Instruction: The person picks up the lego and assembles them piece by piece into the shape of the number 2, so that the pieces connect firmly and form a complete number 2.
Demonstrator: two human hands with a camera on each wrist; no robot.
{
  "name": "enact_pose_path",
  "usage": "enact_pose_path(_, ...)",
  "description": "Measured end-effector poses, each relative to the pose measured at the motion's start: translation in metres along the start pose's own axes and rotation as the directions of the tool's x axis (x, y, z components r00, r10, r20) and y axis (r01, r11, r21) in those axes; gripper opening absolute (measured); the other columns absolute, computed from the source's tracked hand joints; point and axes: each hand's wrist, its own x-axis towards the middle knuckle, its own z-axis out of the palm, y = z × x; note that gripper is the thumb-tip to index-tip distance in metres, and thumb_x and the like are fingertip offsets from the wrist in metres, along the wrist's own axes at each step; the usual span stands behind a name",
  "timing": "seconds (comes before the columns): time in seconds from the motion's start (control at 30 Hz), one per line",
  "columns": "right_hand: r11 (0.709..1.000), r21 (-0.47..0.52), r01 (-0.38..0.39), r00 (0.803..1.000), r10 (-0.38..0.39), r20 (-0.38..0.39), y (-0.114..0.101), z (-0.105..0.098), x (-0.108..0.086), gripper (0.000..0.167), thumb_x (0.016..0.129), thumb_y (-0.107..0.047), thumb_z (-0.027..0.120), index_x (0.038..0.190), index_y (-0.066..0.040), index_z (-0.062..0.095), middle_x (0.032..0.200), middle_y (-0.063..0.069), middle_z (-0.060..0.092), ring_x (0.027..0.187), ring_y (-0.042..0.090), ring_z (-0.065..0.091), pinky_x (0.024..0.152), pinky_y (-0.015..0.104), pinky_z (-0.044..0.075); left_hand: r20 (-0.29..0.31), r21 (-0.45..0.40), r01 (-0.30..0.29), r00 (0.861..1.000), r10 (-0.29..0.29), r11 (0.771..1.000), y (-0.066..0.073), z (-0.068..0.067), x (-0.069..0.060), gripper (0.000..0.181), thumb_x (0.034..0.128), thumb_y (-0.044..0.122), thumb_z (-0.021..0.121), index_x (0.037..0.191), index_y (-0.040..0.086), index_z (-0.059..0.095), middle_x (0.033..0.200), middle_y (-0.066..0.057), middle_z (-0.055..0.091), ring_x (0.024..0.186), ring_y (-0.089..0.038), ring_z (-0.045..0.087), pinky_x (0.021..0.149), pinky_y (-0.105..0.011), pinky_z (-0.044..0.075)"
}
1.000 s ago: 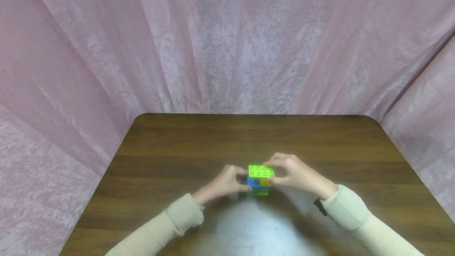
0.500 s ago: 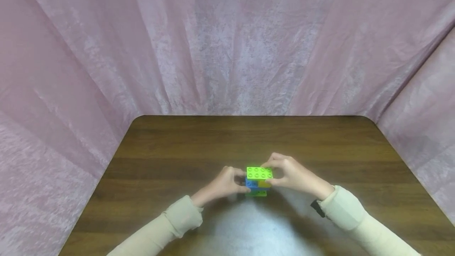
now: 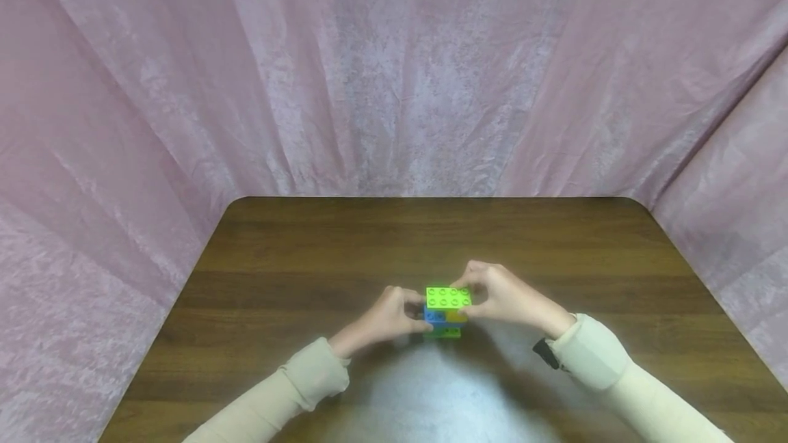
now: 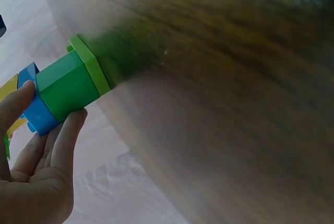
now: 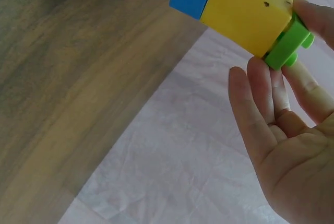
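Note:
A small stack of toy building bricks stands upright on the wooden table [image 3: 295, 245]. From the bottom it shows a thin light green plate [image 4: 94, 67], a dark green block [image 4: 65, 85], a blue brick [image 4: 42, 115], a yellow block [image 5: 245, 15] and a light green studded plate [image 3: 447, 298] on top. My left hand [image 3: 388, 314] pinches the blue brick from the left between thumb and fingers. With thumb and fingers, my right hand [image 3: 511, 298] pinches the right end of the top plate, which sits on the yellow block. The stack's far side is hidden.
Pink velvet curtains [image 3: 394, 74] hang around the table's back and sides. A dark band [image 3: 545, 354] shows at the right sleeve's cuff. Bright glare [image 3: 443, 381] lies on the tabletop in front of the stack.
Both hands keep their hold on the stack. The whole scene shifts slightly left in view; the right hand's pose changes only a little.

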Motion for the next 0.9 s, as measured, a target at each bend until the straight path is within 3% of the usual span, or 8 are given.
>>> enact_pose_path(0.33, 1.000, -0.012, 0.005, 1.000, -0.005, -0.002, -0.0024, 0.0046, -0.0012, 0.034, 0.073, -0.008, 0.080, 0.104, 0.000, 0.072, 0.081, -0.003, 0.057, 0.076, 0.006, 0.056, 0.071, 0.021, 0.055, 0.001, 0.007, 0.007, 1.000, -0.007, 1.000, -0.0005, 0.0002, -0.0041, 0.038, 0.0742, 0.000, 0.079, 0.110, -0.008, 0.068, 0.102, -0.023, 0.072, 0.089, -0.032, 0.074, 0.074, -0.018, 0.059)
enact_pose_path(0.57, 0.999, -0.010, -0.032, 0.999, 0.032, 0.010, -0.0036, 0.0035, -0.0013, 0.035, 0.073, -0.010, 0.081, 0.106, -0.001, 0.072, 0.081, -0.005, 0.056, 0.079, 0.009, 0.058, 0.075, 0.030, 0.059, 0.004, 0.033, 0.004, 1.000, -0.004, 0.999, -0.0005, -0.0004, -0.0010, 0.035, 0.0749, 0.002, 0.079, 0.108, -0.006, 0.069, 0.100, -0.020, 0.073, 0.087, -0.029, 0.074, 0.073, -0.015, 0.058)
enact_pose_path(0.9, 0.999, -0.003, -0.032, 0.999, 0.032, -0.008, -0.0050, 0.0049, -0.0025, 0.035, 0.074, -0.009, 0.080, 0.107, 0.001, 0.071, 0.080, -0.004, 0.053, 0.076, 0.016, 0.058, 0.072, 0.030, 0.058, 0.009, -0.001, 0.021, 1.000, -0.021, 1.000, 0.0004, -0.0001, -0.0002, 0.037, 0.0744, -0.001, 0.078, 0.110, -0.007, 0.068, 0.103, -0.023, 0.072, 0.089, -0.031, 0.074, 0.073, -0.018, 0.059)
